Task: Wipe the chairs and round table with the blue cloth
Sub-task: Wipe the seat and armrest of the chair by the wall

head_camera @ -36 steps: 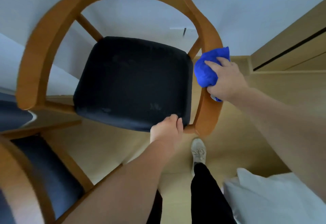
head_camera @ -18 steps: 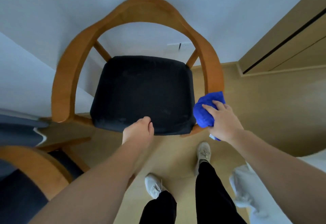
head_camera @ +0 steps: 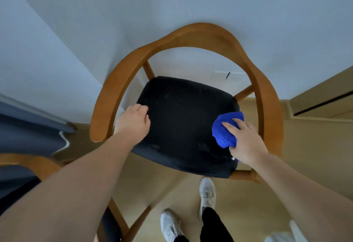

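At the right edge of the black seat, just inside the curved wooden armrest, the right hand presses the bunched blue cloth down, its grip closed over the cloth with fingers spread across the top. The left hand curls over the seat's left edge, fingers bent around the cushion; what its grip holds beyond that edge I cannot tell. The seat's middle lies bare between the hands. Both forearms reach forward and down. Two white shoes stand on the wood floor before the chair's front edge.
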Demonstrator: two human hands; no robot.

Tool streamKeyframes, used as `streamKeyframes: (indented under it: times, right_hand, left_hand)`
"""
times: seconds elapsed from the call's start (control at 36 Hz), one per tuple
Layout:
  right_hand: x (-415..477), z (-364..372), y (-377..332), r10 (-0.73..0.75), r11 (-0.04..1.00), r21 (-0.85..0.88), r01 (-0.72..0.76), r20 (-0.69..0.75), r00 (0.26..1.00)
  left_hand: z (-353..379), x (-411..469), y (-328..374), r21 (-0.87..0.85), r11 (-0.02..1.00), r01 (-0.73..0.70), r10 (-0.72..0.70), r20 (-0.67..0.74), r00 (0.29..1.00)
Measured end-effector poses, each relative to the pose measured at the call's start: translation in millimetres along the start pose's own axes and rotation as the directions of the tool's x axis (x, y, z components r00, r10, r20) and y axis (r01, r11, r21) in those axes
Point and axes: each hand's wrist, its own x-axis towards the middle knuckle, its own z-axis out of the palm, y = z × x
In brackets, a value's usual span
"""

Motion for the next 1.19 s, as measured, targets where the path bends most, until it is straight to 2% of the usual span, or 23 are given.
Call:
streamKeyframes:
  times: [0.28,0.42,0.56,0.69,0.83,1.0,1.08,1.19]
  right_hand:
    - [100,-27,-30,-0.234,0.953,-0.201,0.226,-0.016,0.972]
    - [153,-37,-43,-0.344,0.892,-0.318,0.323,-0.012,0.939]
    - [208,-54,-63,-0.444,0.788,-0.472,0.395,0.009,0.896]
    - [264,-75,-93,-0.588,0.600,-0.661,0.451,0.018,0.809]
    - [315,-88,-132,-0.665,0.415,-0.823,0.389,0.017,0.747]
    - [348,-93,-118,-0.696,0.241,-0.925,0.293,0.045,0.717]
    - [356,-91,-101,-0.658,0.136,-0.965,0.224,0.081,0.748]
    - [354,-94,-70,-0.541,0.088,-0.983,0.158,0.086,0.836]
  left_hand:
    - [6,64,-55,0.126,0.992,0.009,-0.011,0.009,1.000]
    - [19,99,-83,0.158,0.987,-0.017,0.007,0.065,0.998]
    - [29,115,-95,0.183,0.982,-0.037,0.027,0.053,0.998]
    - [31,111,-89,0.178,0.984,-0.001,-0.006,0.042,0.999]
    - [32,114,-93,0.160,0.987,-0.021,0.014,0.046,0.999]
    - [35,116,-95,0.135,0.990,-0.044,0.037,0.059,0.998]
    - [35,116,-98,0.137,0.989,-0.050,0.042,0.059,0.997]
    - [34,115,-98,0.134,0.990,-0.051,0.044,0.057,0.997]
